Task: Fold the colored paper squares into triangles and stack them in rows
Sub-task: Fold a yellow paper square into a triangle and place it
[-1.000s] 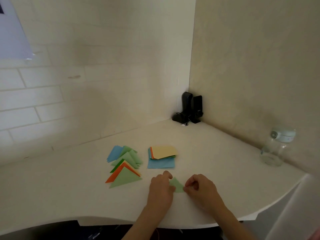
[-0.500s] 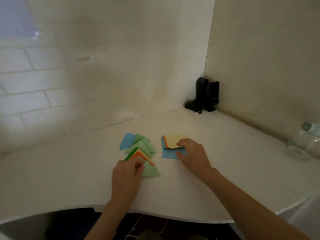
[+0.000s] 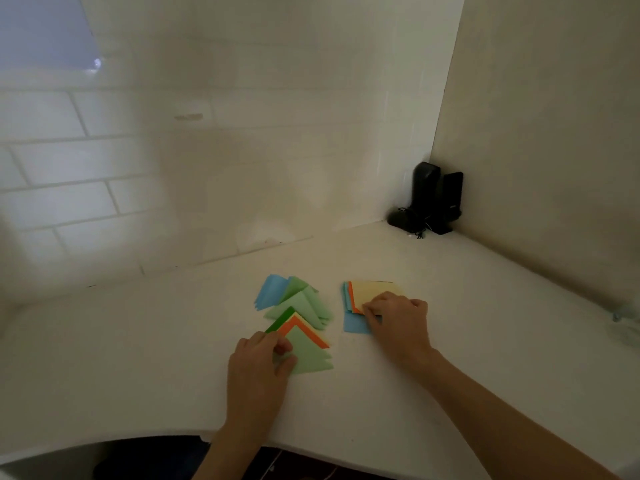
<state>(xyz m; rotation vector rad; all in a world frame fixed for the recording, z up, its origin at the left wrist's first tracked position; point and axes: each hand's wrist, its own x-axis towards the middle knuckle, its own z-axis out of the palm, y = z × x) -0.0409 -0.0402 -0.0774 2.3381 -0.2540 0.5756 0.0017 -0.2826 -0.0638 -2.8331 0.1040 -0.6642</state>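
A row of folded paper triangles (image 3: 301, 313) in blue, green, orange and yellow lies overlapped on the white desk (image 3: 156, 341). At its near end is a light green triangle (image 3: 310, 356), and my left hand (image 3: 259, 365) pinches its left corner between thumb and fingers. To the right sits a stack of unfolded squares (image 3: 372, 292), pale yellow on top with orange and blue beneath. My right hand (image 3: 398, 320) rests on the stack's near edge, fingers curled, pinching the top yellow sheet.
Black speakers (image 3: 433, 202) with a cord stand in the back corner against the walls. A clear bottle (image 3: 627, 323) is partly cut off at the right edge. The desk's curved front edge runs just below my forearms.
My left hand carried the small green triangle left onto the near end of the row. My right hand moved up to the square stack and now grips its top sheet.
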